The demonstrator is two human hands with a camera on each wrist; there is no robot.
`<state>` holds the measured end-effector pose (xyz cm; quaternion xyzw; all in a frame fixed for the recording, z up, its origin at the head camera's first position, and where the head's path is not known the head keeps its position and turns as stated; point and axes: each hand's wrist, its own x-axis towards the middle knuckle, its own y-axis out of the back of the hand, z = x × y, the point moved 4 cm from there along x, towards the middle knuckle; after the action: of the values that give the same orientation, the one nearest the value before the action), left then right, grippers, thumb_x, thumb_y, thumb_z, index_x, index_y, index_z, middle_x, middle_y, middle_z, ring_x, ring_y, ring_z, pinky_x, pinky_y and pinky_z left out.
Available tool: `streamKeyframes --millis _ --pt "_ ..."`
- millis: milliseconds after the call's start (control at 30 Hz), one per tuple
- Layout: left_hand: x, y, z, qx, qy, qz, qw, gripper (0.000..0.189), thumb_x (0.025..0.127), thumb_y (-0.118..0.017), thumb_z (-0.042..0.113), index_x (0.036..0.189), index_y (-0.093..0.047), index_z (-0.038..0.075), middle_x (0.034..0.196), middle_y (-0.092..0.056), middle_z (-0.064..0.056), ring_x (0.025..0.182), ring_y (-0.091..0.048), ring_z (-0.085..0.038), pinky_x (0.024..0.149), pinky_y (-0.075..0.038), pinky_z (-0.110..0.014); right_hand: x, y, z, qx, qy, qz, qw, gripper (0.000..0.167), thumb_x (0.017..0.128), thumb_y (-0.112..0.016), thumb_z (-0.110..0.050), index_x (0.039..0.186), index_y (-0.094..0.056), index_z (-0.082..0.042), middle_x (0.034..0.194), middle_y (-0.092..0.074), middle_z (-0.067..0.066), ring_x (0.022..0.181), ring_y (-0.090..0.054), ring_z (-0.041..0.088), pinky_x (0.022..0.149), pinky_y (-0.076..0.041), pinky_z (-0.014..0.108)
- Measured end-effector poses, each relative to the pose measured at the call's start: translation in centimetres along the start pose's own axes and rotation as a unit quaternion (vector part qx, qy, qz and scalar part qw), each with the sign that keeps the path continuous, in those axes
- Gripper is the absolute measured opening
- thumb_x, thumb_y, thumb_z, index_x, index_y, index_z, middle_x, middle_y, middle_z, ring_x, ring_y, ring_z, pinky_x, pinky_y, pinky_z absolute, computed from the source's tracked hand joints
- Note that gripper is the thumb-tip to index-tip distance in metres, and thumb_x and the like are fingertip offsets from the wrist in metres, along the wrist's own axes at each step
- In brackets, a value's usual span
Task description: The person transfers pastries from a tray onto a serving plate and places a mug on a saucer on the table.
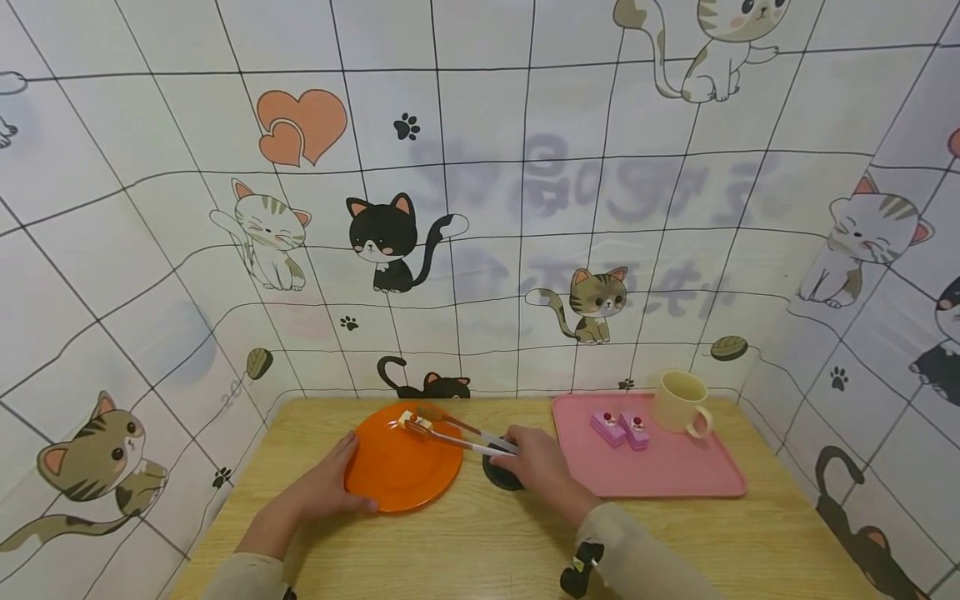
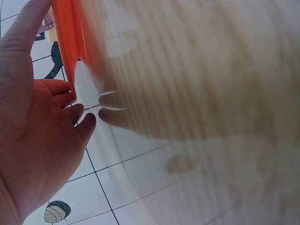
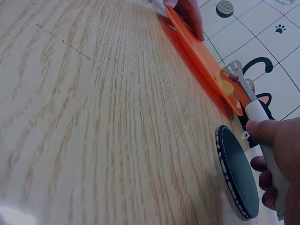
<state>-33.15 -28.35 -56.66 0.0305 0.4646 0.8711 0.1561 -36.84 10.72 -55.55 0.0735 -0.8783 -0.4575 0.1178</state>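
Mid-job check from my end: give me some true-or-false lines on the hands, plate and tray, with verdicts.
1. The right hand holds the tongs. True.
2. The tong tips are at a small pale piece on the orange plate. True.
3. The left hand rests on the mug. False: it holds the orange plate by its edge.
4. Two pink cake pieces lie on the pink tray. True.
5. The mug stands on the orange plate. False: it stands on the pink tray.
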Motion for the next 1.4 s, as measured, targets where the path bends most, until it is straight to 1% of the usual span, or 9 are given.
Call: streamKeyframes --millis 167,433,667,800,967,1100,1200,1300,1400 --pt "0.0 0.0 0.1 0.001 0.001 0.000 1.0000 0.136 0.078 -0.099 0.054 0.170 -0.023 -0.011 0.181 -0.012 -0.031 0.164 -0.018 -0.054 0.130 -0.024 -0.069 -0.3 0.2 0.4 0.015 -0.016 0.000 0.9998 0.032 0.090 -0.094 -0.041 0.096 -0.072 -0.018 0.081 -0.066 -0.010 0.072 -0.056 0.013 0.063 -0.049 0.027" --pt "-0.1 0.0 -0.1 -0.003 0.006 -0.002 1.0000 0.137 0.078 -0.099 0.054 0.171 -0.022 -0.010 0.181 -0.011 -0.030 0.165 -0.017 -0.054 0.130 -0.024 -0.070 -0.9 0.6 1.2 0.022 -0.021 0.023 0.9993 0.034 0.089 -0.095 -0.042 0.097 -0.071 -0.019 0.081 -0.066 -0.010 0.071 -0.055 0.013 0.062 -0.048 0.030" --pt "-0.1 0.0 -0.2 0.002 0.004 -0.002 1.0000 0.137 0.078 -0.099 0.055 0.171 -0.022 -0.011 0.181 -0.011 -0.030 0.166 -0.016 -0.053 0.130 -0.024 -0.069 -1.9 1.5 1.9 0.040 -0.042 0.034 0.9977 0.031 0.090 -0.093 -0.041 0.101 -0.071 -0.021 0.085 -0.067 -0.011 0.076 -0.057 0.014 0.067 -0.049 0.033" --pt "-0.1 0.0 -0.2 0.002 0.002 -0.001 1.0000 0.137 0.078 -0.099 0.055 0.170 -0.022 -0.012 0.181 -0.012 -0.031 0.165 -0.016 -0.053 0.130 -0.024 -0.068 -2.6 2.3 2.3 0.044 -0.045 0.044 0.9970 0.030 0.091 -0.093 -0.038 0.103 -0.072 -0.021 0.085 -0.067 -0.012 0.075 -0.057 0.014 0.066 -0.049 0.033" --pt "-0.1 0.0 -0.2 0.006 0.003 -0.002 1.0000 0.137 0.078 -0.098 0.056 0.170 -0.022 -0.011 0.181 -0.012 -0.031 0.166 -0.017 -0.053 0.130 -0.024 -0.068 -3.4 3.1 3.1 0.047 -0.032 0.063 0.9963 0.027 0.091 -0.092 -0.029 0.104 -0.072 -0.018 0.084 -0.066 -0.011 0.074 -0.056 0.012 0.066 -0.050 0.033" --pt "0.0 0.0 -0.3 0.005 0.004 -0.002 1.0000 0.137 0.078 -0.098 0.056 0.171 -0.021 -0.010 0.181 -0.011 -0.030 0.166 -0.016 -0.052 0.130 -0.024 -0.069 -4.0 3.6 3.7 0.056 -0.026 0.071 0.9955 0.026 0.091 -0.091 -0.022 0.109 -0.073 -0.014 0.084 -0.064 -0.009 0.074 -0.055 0.014 0.067 -0.051 0.035" --pt "-0.1 0.0 -0.3 0.003 0.004 -0.004 1.0000 0.137 0.079 -0.098 0.056 0.171 -0.021 -0.010 0.181 -0.011 -0.030 0.166 -0.016 -0.053 0.130 -0.024 -0.069 -4.5 3.9 4.3 0.058 -0.018 0.079 0.9951 0.029 0.092 -0.090 -0.019 0.116 -0.077 -0.012 0.088 -0.068 -0.007 0.078 -0.059 0.015 0.073 -0.055 0.039" --pt "-0.1 0.0 -0.3 0.003 0.004 -0.005 1.0000 0.137 0.079 -0.098 0.056 0.171 -0.021 -0.011 0.181 -0.011 -0.030 0.166 -0.016 -0.053 0.130 -0.024 -0.069 -5.0 4.2 4.7 0.058 -0.006 0.086 0.9946 0.035 0.093 -0.090 -0.017 0.127 -0.080 -0.012 0.104 -0.078 -0.002 0.093 -0.069 0.019 0.086 -0.061 0.048" --pt "-0.1 0.0 -0.2 0.003 0.006 -0.004 1.0000 0.136 0.079 -0.098 0.056 0.171 -0.021 -0.010 0.181 -0.011 -0.030 0.166 -0.016 -0.052 0.130 -0.024 -0.069 -5.5 4.6 5.0 0.056 0.007 0.087 0.9946 0.043 0.094 -0.090 -0.017 0.135 -0.079 -0.008 0.120 -0.081 0.007 0.110 -0.075 0.028 0.098 -0.061 0.056"
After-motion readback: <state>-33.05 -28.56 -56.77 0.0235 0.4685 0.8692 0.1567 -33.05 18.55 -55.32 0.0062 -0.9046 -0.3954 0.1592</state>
